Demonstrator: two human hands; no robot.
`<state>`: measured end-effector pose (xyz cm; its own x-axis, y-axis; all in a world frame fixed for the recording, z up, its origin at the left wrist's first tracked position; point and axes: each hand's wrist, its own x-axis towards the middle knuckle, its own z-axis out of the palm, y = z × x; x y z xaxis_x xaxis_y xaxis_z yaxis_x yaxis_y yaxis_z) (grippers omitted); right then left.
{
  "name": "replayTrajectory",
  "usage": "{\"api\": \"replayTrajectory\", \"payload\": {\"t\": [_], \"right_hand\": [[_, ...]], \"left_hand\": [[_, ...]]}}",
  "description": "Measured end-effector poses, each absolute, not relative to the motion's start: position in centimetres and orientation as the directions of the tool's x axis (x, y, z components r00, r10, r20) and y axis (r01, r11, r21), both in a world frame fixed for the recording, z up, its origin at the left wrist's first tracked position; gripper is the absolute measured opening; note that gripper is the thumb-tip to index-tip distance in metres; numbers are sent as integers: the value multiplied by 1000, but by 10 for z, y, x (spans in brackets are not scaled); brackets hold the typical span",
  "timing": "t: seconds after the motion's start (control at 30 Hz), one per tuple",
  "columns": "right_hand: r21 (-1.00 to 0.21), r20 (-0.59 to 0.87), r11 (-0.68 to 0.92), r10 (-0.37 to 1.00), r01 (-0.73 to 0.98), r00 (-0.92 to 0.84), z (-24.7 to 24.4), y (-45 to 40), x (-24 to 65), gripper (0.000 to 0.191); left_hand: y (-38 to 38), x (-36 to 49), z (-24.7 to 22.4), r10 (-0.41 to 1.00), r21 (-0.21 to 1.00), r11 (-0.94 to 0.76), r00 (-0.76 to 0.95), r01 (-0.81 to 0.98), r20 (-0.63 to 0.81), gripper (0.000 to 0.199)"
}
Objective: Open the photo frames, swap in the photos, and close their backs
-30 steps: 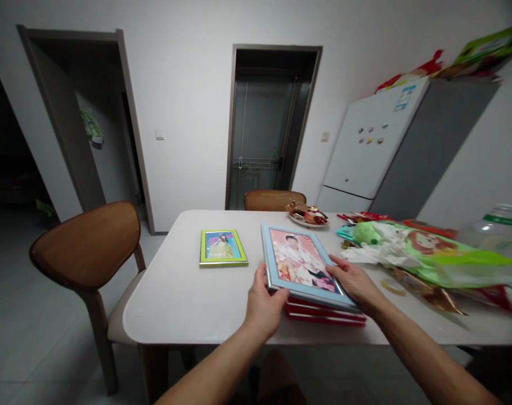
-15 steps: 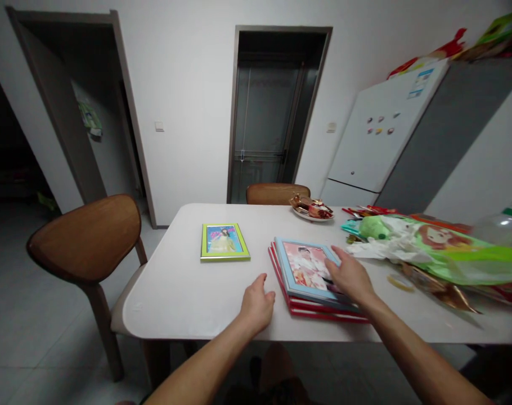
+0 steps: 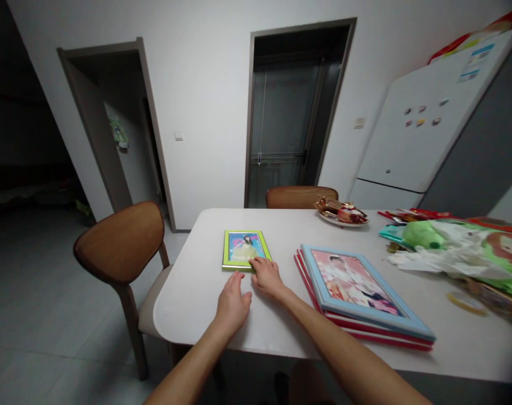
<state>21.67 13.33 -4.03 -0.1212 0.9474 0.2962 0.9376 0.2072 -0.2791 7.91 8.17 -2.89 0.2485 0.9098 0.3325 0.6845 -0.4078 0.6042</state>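
Note:
A small picture frame (image 3: 226,250) with a yellow-green rim lies flat on the white table (image 3: 188,304), showing a figure in a pale yellow dress. My right hand (image 3: 268,277) has its fingers bent over the frame's near right corner; the thumb is partly hidden. Just short of the near edge is my left hand (image 3: 234,301), fingers stretched out and holding nothing. To the right, a larger light-blue picture frame (image 3: 391,287) with a pink picture rests on top of red frames (image 3: 382,337), with neither hand on it.
A plate of wrapped items (image 3: 342,214) stands at the table's far edge. Green and white plastic packaging (image 3: 450,242) and a roll of tape (image 3: 467,304) lie on the right. One wooden chair (image 3: 125,242) is at the left, another chair (image 3: 302,197) behind the table.
My right hand has left the blue frame on the stack and moved left to the green frame's corner. My left hand has come nearer that frame. The camera view has shifted left.

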Motion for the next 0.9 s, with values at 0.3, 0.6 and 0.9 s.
{"api": "replayTrajectory", "payload": {"t": [0.3,0.6,0.9], "right_hand": [[-609,363,443,893,658,-266,-47,13,233,37],[-925,280,176,915,336,292,-41,6,256,39],[-864,353,337,935,375,-25,-22,31,206,48]], "left_hand": [[24,82,-42,799,338,-600,526,725,291,57],[-2,78,-31,727,365,-684,546,632,417,35],[0,60,3,923,934,-356,-147,22,355,56]]}}
